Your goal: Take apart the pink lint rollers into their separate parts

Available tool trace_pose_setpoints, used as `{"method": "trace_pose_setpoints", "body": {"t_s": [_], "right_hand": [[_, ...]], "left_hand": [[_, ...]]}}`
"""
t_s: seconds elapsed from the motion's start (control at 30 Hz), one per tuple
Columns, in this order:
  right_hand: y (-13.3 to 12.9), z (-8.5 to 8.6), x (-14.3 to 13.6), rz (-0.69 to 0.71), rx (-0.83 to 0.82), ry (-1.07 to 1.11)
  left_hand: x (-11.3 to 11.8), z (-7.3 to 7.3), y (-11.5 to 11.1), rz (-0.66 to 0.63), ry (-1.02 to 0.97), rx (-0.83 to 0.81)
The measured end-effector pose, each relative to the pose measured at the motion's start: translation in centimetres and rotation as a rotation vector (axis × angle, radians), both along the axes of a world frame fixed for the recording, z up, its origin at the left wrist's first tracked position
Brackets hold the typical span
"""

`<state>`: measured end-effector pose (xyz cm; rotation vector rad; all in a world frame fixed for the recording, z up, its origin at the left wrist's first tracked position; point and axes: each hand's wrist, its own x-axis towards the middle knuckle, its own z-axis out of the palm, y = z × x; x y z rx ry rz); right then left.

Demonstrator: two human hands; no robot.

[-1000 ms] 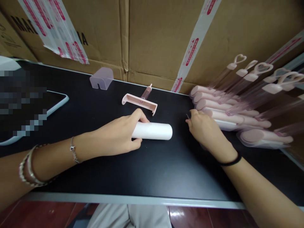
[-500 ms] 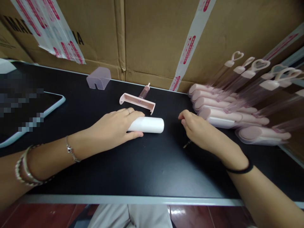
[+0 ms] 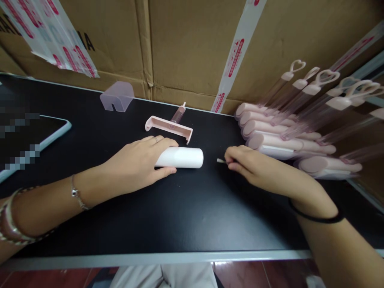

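Observation:
Lying on the black tabletop, a smooth white roll point(image 3: 187, 157) points toward the right. My left hand point(image 3: 142, 158) is closed around its left end, fingers over the top and thumb along the near side. A short way to the right, my right hand point(image 3: 243, 162) is closed in a pinch just above the table. From its fingertips pokes the pale tip of a small thin piece point(image 3: 221, 161); the rest is hidden in the fingers. Beyond the roll lies a pink bracket-shaped frame point(image 3: 169, 126) with a clear pinkish stem point(image 3: 179, 114).
Several pink lint rollers point(image 3: 270, 141) with clear handles and heart-shaped loops lie in a row at the right. A translucent purple cover point(image 3: 117, 97) stands at the back left. A pale-blue-edged device point(image 3: 57, 130) is at the left. Cardboard boxes point(image 3: 186, 48) line the back.
The thin piece in my right hand has swung from pointing down toward me to pointing left at the roll. My left hand stays on the roll. The view has shifted slightly.

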<state>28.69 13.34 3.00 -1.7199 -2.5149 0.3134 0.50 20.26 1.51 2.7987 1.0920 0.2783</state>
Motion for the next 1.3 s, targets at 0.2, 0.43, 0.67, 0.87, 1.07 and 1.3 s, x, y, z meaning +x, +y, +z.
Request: {"method": "trace_pose_setpoints", "body": {"t_s": [0.2, 0.43, 0.67, 0.87, 1.07, 1.3], "right_hand": [[-0.6, 0.4, -2.8, -0.009, 0.106, 0.158], [-0.7, -0.5, -4.0, -0.042, 0.209, -0.008], [-1.1, -0.5, -3.9, -0.001, 0.445, -0.175], [-1.4, -0.1, -4.3, 0.05, 0.562, -0.23], [-1.8, 0.2, -4.7, 0.082, 0.632, -0.388], [-1.1, 0.2, -3.2, -0.105, 0.536, -0.364]], "left_hand": [[0.0, -0.3, 0.0, -0.012, -0.026, 0.021], [0.2, -0.2, -0.4, -0.011, -0.025, 0.02], [0.1, -0.2, -0.6, -0.019, -0.037, 0.018], [0.2, -0.3, -0.6, -0.047, -0.052, -0.004], [0.1, -0.3, -0.5, -0.075, -0.083, -0.046], [0.4, 0.5, -0.2, 0.058, -0.23, -0.198]]}}
